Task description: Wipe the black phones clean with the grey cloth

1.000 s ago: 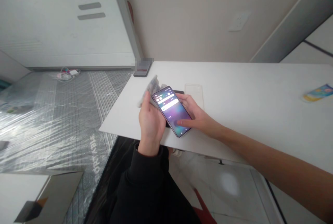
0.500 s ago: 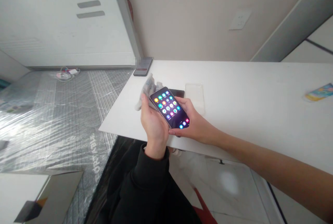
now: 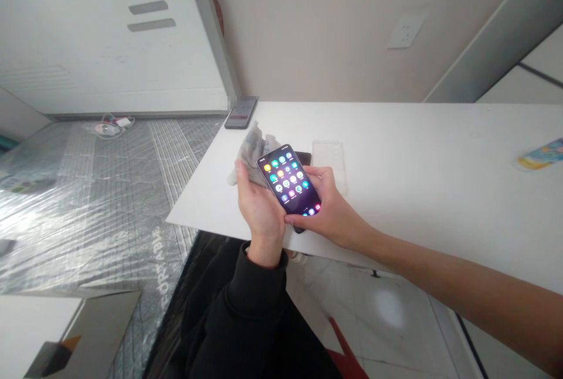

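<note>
Glossy black glass on a smartphone (image 3: 288,180) shows a lit grid of app icons, and the phone is tilted between both hands, held just above the white table (image 3: 422,144). The curled fingers of the left hand (image 3: 260,215) cup its left edge from behind while also bunching a crumpled translucent wrap (image 3: 250,153). The right hand (image 3: 329,210) clasps the lower right side, with its fingers round the edge. Just past the right fingertips lie a dark flat slab (image 3: 303,158) and a clear phone case (image 3: 328,165). Smooth glass could slip if the wrap spoils the left fingers' hold, and since the hands are near the table's near edge, a slide could carry the phone over it onto the tiled floor (image 3: 378,320). A stray fingertip on the screen could also open an app
</note>
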`<state>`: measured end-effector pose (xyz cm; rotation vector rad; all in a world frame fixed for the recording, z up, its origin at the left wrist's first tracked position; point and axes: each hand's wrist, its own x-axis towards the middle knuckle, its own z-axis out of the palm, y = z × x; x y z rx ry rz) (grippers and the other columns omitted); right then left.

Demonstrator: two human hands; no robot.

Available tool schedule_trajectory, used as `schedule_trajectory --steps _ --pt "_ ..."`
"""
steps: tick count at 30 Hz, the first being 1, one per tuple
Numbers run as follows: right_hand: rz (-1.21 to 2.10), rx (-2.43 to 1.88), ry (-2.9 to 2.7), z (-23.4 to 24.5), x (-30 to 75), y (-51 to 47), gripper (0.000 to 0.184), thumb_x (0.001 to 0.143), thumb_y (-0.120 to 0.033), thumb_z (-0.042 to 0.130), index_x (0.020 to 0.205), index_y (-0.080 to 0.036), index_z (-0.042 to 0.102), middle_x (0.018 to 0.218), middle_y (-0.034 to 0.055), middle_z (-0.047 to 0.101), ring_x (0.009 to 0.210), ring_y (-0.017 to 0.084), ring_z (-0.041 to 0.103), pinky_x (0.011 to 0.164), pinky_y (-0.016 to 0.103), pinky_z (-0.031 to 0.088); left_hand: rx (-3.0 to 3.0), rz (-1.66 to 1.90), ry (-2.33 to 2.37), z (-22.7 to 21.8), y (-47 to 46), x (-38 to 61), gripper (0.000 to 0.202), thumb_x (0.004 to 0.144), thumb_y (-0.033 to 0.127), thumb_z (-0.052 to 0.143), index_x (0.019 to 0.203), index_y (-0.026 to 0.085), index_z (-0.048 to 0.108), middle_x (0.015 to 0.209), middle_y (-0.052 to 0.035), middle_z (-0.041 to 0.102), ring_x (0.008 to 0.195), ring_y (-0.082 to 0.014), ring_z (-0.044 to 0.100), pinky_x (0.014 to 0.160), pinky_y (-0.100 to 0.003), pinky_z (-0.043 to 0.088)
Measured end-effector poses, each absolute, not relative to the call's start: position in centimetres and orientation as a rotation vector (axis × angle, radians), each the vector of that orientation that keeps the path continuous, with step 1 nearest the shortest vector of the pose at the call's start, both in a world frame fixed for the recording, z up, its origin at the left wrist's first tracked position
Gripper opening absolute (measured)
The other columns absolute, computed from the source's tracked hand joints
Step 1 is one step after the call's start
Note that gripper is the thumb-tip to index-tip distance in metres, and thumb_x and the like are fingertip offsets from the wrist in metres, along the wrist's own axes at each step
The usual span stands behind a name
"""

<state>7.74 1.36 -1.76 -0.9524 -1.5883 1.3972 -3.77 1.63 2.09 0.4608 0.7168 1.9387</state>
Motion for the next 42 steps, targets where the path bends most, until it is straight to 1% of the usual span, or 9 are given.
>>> schedule_trajectory --steps 10,18,20,24,29,33,37,39,42 --pt "1.353 -0.891 -1.634 -1.8 7.8 1.2 0.081 0.070 -0.042 0.089 0.123 -0.028 0.030 0.141 0.0215 0.057 0.132 0.037 0.059 0.107 0.061 0.049 0.415 2.001 0.784 2.0 1.8 -3.6 0.045 0.105 0.044 0.040 0.125 0.018 0.071 0.126 -0.0102 0.076 0.135 -0.0264 0.063 0.116 -0.039 0.047" --pt "1.295 -0.882 -1.677 -1.9 7.8 1.7 0.092 0.065 -0.043 0.093 0.128 -0.029 0.028 0.141 0.0192 0.054 0.133 0.038 0.056 0.107 0.060 0.048 0.432 1.903 0.675 2.0 1.8 -3.9 0.053 0.103 0.060 0.043 0.118 0.019 0.074 0.122 -0.0120 0.078 0.139 -0.0280 0.060 0.117 -0.040 0.047" --pt "1.270 -0.865 -1.680 -1.8 7.8 1.9 0.092 0.065 -0.042 0.093 0.129 -0.029 0.028 0.138 0.0175 0.055 0.129 0.037 0.058 0.104 0.057 0.050 0.406 1.903 0.699 2.0 2.0 -4.1 0.050 0.104 0.057 0.045 0.117 0.018 0.074 0.121 -0.0118 0.078 0.140 -0.0279 0.058 0.117 -0.040 0.048" --pt "1.206 -0.880 -1.671 -1.2 8.0 2.2 0.089 0.070 -0.034 0.086 0.135 -0.030 0.025 0.127 0.0120 0.058 0.117 0.032 0.063 0.098 0.052 0.053 0.545 1.877 0.694 2.0 2.5 -5.4 0.036 0.104 0.036 0.046 0.120 0.020 0.073 0.129 -0.0089 0.076 0.144 -0.0239 0.055 0.121 -0.037 0.042" --pt "1.048 -0.927 -1.656 0.0 8.9 3.1 0.086 0.073 -0.035 0.081 0.137 -0.030 0.024 0.122 0.0111 0.059 0.115 0.032 0.063 0.104 0.052 0.052 0.637 1.674 0.597 2.3 2.2 -7.8 0.045 0.083 0.014 0.048 0.119 0.020 0.074 0.125 -0.0074 0.078 0.139 -0.0295 0.060 0.122 -0.046 0.043" --pt "0.956 -0.922 -1.747 0.1 9.3 3.6 0.086 0.074 -0.035 0.080 0.141 -0.029 0.026 0.134 0.0141 0.057 0.128 0.034 0.059 0.110 0.053 0.050 0.643 1.517 0.567 2.3 1.2 -8.6 0.056 0.063 0.012 0.054 0.114 0.022 0.076 0.113 -0.0079 0.081 0.135 -0.0355 0.062 0.117 -0.055 0.047" --pt "0.839 -0.964 -1.851 -0.7 9.2 3.4 0.087 0.073 -0.033 0.078 0.144 -0.027 0.028 0.153 0.0202 0.046 0.144 0.039 0.048 0.117 0.059 0.043 0.657 1.424 0.642 2.5 0.8 -7.8 0.026 0.084 0.031 0.059 0.100 0.021 0.078 0.107 -0.0115 0.081 0.137 -0.0354 0.060 0.114 -0.052 0.050" --pt "0.841 -0.951 -1.933 -1.0 9.1 3.1 0.088 0.074 -0.033 0.076 0.147 -0.026 0.028 0.155 0.0226 0.046 0.143 0.042 0.050 0.112 0.060 0.047 0.672 1.431 0.640 2.6 0.9 -7.1 0.038 0.095 0.046 0.053 0.101 0.019 0.078 0.115 -0.0138 0.079 0.140 -0.0339 0.058 0.113 -0.049 0.051" --pt "0.833 -0.945 -2.084 -1.1 9.0 2.7 0.089 0.076 -0.034 0.075 0.150 -0.024 0.027 0.148 0.0235 0.053 0.126 0.043 0.064 0.098 0.058 0.055 0.694 1.549 0.592 2.9 1.2 -6.4 0.049 0.102 0.053 0.042 0.108 0.019 0.078 0.130 -0.0126 0.075 0.140 -0.0305 0.058 0.113 -0.045 0.052"
